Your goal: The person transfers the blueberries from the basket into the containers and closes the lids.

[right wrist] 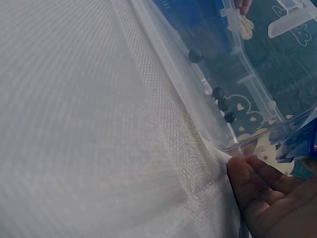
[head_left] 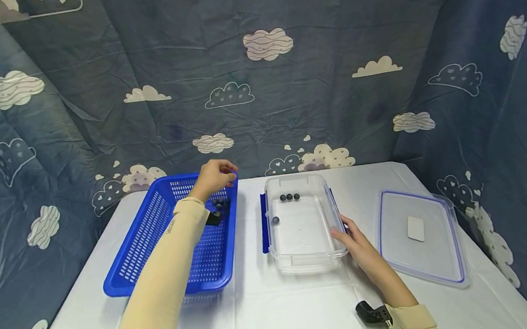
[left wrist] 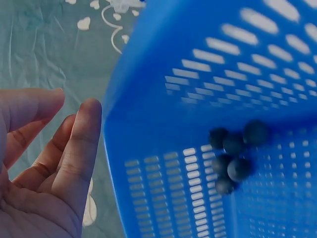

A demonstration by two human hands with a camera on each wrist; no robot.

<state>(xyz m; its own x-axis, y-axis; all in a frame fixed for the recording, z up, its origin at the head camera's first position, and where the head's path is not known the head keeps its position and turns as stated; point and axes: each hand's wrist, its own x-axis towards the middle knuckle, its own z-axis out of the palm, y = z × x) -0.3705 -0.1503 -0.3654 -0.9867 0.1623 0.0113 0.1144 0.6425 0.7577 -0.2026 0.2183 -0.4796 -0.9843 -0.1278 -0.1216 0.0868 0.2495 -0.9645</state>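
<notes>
With dark balls (head_left: 289, 197) lying in both the blue basket (head_left: 210, 286) and the clear box (head_left: 299, 260) my right hand (head_left: 363, 249) grips, I judge a transfer underway, and my left hand (head_left: 215, 178), empty, fingers apart by the basket's rim, probably needs a careful pinch next.

Fabric-screened tabletop work area, cloud-print curtains (head_left: 324, 105) behind and at both sides, white-covered table (head_left: 293, 307)

Left hand (head_left: 215, 178): raised over the far right corner of a blue basket (head_left: 234, 234); dark balls (head_left: 221, 205) lie inside, just nearer than the hand. Right hand (head_left: 357, 242): touching the side of a clear box (head_left: 299, 236); four balls (head_left: 289, 197) inside, to its left. Lid (head_left: 438, 262): flat on the table (head_left: 280, 318), to its right.
</notes>
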